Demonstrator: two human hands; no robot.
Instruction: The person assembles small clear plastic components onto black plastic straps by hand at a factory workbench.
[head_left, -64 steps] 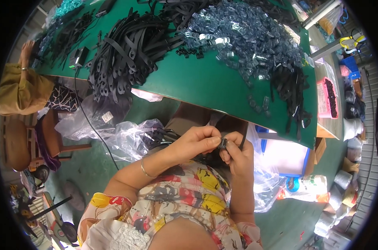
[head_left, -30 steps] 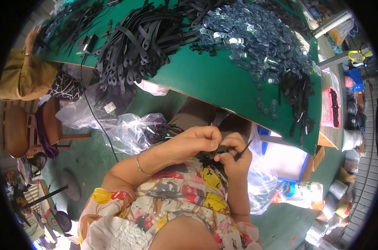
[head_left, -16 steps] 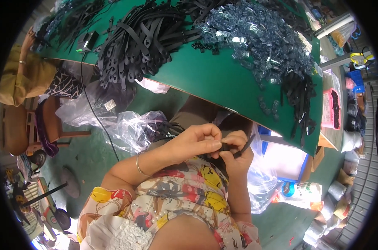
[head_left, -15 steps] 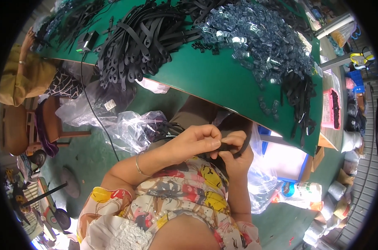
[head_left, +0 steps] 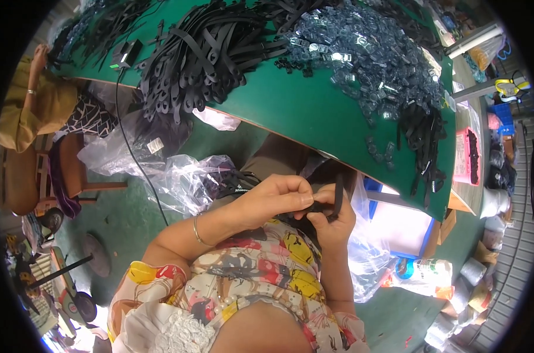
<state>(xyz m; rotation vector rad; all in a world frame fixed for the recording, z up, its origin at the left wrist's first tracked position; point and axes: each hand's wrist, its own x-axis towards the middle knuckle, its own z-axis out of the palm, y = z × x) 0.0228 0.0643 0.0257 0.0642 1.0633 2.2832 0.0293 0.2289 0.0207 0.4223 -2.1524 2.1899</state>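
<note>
In front of my body, above my lap, both hands meet over a narrow black strap (head_left: 339, 193). One end of it sticks up past the fingers of my right hand (head_left: 333, 222), which is closed around it. My left hand (head_left: 280, 197) pinches at the strap's other part from the left, thumb and forefinger pressed together; the fingers hide what lies between them. On the green table (head_left: 279, 103) beyond are a heap of black straps (head_left: 184, 70) with looped ends and a big pile of clear bluish plastic buckles (head_left: 367, 53).
Small black clips (head_left: 293, 66) lie between the heaps. More black straps (head_left: 423, 141) hang near the table's right corner. A cable (head_left: 132, 150) drops from a black box (head_left: 126, 55). Clear plastic bags (head_left: 190, 182) lie on the floor. A co-worker's arm (head_left: 34, 76) shows at far left.
The strap's end has swung upward and now stands above my right hand's fingers; it was lower, behind them. My right hand has shifted slightly. My left hand has hardly moved.
</note>
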